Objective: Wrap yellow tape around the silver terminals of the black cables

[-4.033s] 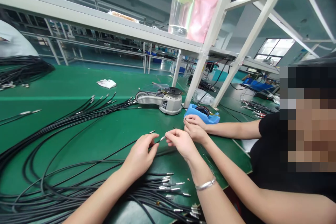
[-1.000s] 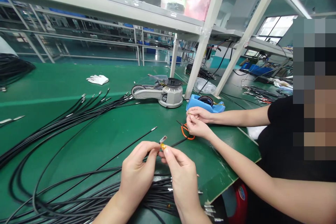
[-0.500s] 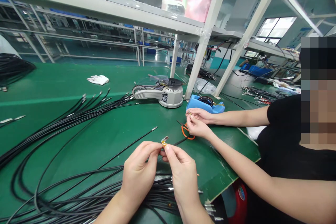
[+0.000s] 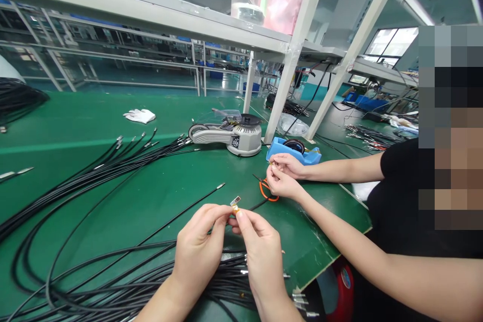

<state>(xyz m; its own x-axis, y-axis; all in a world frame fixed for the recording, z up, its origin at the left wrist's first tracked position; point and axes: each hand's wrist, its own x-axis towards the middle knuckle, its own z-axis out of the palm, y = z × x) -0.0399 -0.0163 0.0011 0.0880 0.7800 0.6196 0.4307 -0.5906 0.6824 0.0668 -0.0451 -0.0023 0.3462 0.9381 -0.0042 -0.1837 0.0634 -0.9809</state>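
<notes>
My left hand [image 4: 199, 239] and my right hand [image 4: 262, 246] meet in front of me, thumb and fingertips pinched together. Between the fingertips they hold a small silvery connector [image 4: 236, 200] with amber tape [image 4: 235, 208] at its base. The connector's flat end points up and away from me; its lower part is hidden by my fingers. Below and behind my hands lies a bundle of black cables [image 4: 124, 282] with metal ends. A single cable with a metal tip [image 4: 221, 186] lies just beyond my left hand.
A grey tape dispenser [image 4: 244, 140] stands on the green table [image 4: 181, 176]. To its right is a blue tape holder [image 4: 273, 147]. Orange-handled scissors [image 4: 268, 191] lie near a co-worker's hands [image 4: 285, 173]. A white glove [image 4: 139, 115] and more black cables [image 4: 124, 168] lie to the left.
The view has shifted slightly. My hands keep the same pinch on the connector, with very little motion at the amber tape.
</notes>
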